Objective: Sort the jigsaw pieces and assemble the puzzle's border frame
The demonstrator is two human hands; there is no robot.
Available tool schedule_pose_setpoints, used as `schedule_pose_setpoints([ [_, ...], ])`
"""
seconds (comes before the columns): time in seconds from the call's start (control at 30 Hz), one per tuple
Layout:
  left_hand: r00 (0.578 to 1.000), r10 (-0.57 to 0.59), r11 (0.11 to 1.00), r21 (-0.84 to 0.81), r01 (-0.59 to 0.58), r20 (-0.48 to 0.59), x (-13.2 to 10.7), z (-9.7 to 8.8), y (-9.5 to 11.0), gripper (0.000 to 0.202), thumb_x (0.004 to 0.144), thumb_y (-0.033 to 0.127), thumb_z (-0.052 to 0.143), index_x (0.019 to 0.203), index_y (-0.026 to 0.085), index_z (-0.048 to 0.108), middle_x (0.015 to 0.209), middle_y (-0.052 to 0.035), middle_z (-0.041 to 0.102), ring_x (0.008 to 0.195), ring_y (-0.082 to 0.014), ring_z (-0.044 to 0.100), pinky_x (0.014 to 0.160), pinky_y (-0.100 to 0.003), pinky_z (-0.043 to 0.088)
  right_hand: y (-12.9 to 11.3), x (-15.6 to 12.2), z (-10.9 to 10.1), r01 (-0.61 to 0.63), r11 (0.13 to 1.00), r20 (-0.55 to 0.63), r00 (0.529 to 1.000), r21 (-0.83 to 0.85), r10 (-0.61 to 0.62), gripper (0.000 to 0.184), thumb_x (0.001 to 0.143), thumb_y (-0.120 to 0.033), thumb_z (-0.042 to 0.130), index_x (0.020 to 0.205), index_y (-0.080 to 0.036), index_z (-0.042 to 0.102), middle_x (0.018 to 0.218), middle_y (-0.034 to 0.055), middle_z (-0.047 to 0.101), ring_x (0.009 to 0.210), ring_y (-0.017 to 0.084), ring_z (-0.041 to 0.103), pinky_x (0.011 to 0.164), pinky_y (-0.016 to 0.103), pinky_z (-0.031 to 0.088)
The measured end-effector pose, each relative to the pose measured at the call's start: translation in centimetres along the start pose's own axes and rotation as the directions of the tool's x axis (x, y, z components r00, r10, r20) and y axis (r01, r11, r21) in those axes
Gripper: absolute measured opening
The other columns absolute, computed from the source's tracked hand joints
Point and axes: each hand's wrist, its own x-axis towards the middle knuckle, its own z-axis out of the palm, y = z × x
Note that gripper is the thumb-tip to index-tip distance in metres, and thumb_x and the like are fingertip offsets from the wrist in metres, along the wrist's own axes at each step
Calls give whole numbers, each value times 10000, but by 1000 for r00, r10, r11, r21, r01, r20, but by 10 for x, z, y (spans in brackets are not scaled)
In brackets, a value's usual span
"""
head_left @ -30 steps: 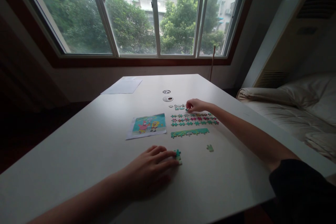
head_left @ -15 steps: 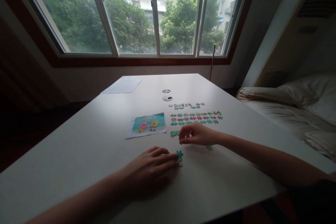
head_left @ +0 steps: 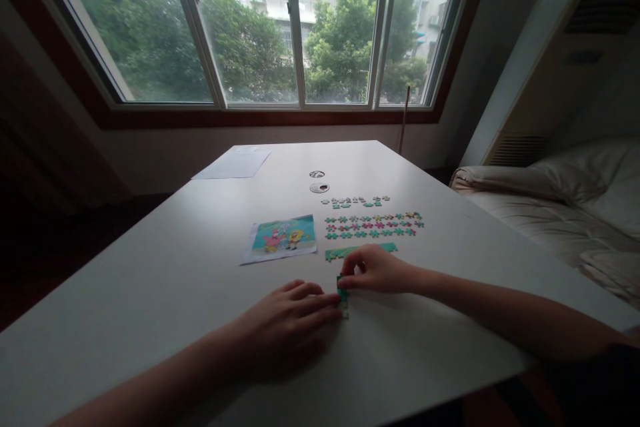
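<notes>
My left hand (head_left: 283, 327) lies flat on the white table (head_left: 175, 280), fingers stretched out, their tips touching a small joined cluster of teal puzzle pieces (head_left: 343, 300). My right hand (head_left: 375, 269) is pinched on a small teal puzzle piece and holds it against the top of that cluster. Just behind it lies a joined green strip of pieces (head_left: 360, 251), partly hidden by the hand. Rows of loose pieces (head_left: 373, 225) sit further back. A cartoon reference picture (head_left: 281, 238) lies to the left of the strip.
A white sheet of paper (head_left: 233, 163) lies at the table's far left. Two round cable holes (head_left: 319, 187) sit mid-table. A window spans the far wall. A sofa with cushions (head_left: 565, 207) and an air-conditioner unit (head_left: 560, 67) stand right.
My right hand came back from the far rows with a piece, passed over the green strip, and now holds it at the cluster by my left fingertips. My left hand stayed put.
</notes>
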Motion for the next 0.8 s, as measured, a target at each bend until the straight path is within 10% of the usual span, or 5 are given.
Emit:
schedule_pose_setpoints([
  [0.8,1000,-9,1000,11,9,26,-1,4,-3,422,854,248,438,1272,209,392,1285,-54,474,1039,-251,463,899,-408,389,9,1,6,29,986,-38,999,-162,-36,232,681,-352,656,825,-176,605,619,-34,525,550,82,456,515,194,297],
])
